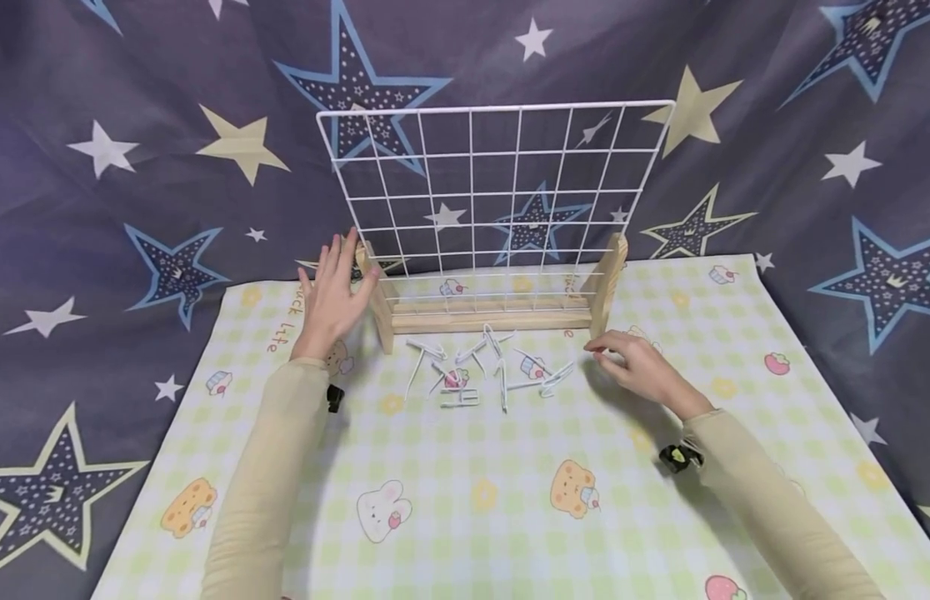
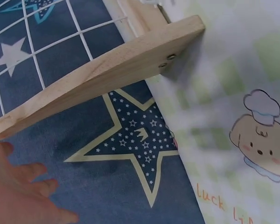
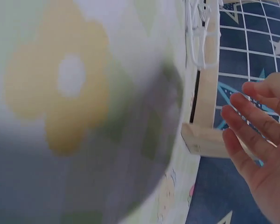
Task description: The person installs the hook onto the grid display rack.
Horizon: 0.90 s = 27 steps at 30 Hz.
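A white wire grid panel point(image 1: 495, 192) stands upright in a wooden stand point(image 1: 491, 320). My left hand point(image 1: 333, 292) has its fingers spread beside the stand's left wooden post point(image 1: 375, 296); in the left wrist view the left hand point(image 2: 23, 191) appears by the post's end, and I cannot tell whether they touch. The right hand point(image 1: 633, 371) hovers just in front of the right wooden post point(image 1: 606, 287). In the right wrist view that hand point(image 3: 266, 144) holds nothing, fingers loosely extended. Several white wire hooks point(image 1: 504, 383) lie loosely heaped in front of the stand, left of the right hand.
A green-checked tablecloth point(image 1: 465, 542) with cartoon prints covers the table. Behind the grid hangs a dark star-patterned cloth point(image 1: 450, 50). Small black devices are at both wrists, the right one point(image 1: 681, 457) plainly seen.
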Each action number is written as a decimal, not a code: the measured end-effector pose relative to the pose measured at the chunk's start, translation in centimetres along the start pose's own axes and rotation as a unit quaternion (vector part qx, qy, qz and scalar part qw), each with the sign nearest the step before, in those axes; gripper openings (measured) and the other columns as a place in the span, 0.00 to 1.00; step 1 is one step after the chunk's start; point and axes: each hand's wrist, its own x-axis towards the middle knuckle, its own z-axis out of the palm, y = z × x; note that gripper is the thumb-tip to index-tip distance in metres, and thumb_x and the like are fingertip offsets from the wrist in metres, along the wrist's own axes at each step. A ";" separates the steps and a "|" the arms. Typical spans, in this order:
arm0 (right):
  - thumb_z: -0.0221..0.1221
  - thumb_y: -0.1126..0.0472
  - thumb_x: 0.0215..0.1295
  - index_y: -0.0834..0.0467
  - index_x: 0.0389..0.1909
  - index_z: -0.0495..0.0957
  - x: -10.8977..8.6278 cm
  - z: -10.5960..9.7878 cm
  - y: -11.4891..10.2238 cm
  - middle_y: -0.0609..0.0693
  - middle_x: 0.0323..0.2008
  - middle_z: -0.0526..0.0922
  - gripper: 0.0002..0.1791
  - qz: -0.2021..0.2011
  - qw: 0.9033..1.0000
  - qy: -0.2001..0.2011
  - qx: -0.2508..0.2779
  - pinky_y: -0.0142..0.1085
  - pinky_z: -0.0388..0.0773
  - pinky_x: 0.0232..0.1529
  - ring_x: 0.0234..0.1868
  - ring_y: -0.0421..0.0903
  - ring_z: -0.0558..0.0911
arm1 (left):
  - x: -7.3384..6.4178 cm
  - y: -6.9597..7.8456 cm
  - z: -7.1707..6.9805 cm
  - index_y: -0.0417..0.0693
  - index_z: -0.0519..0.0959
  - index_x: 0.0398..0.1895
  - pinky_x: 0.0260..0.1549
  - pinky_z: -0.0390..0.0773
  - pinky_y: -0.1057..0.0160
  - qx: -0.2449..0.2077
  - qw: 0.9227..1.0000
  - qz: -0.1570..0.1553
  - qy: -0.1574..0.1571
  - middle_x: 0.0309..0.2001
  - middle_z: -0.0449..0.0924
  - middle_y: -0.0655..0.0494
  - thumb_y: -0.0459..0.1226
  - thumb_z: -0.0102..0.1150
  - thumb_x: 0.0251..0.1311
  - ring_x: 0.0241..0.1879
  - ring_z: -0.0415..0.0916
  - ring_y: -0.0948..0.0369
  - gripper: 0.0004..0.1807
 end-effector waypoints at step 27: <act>0.61 0.73 0.61 0.62 0.34 0.80 0.2 3.5 -0.6 0.52 0.34 0.83 0.05 0.096 0.987 -0.056 0.114 0.39 0.83 0.42 0.36 0.47 0.82 | 1.0 1.0 0.4 0.59 0.62 0.72 0.65 0.60 0.38 -0.179 0.983 -0.018 0.033 0.62 0.69 0.37 0.52 0.28 0.76 0.65 0.61 0.39 0.27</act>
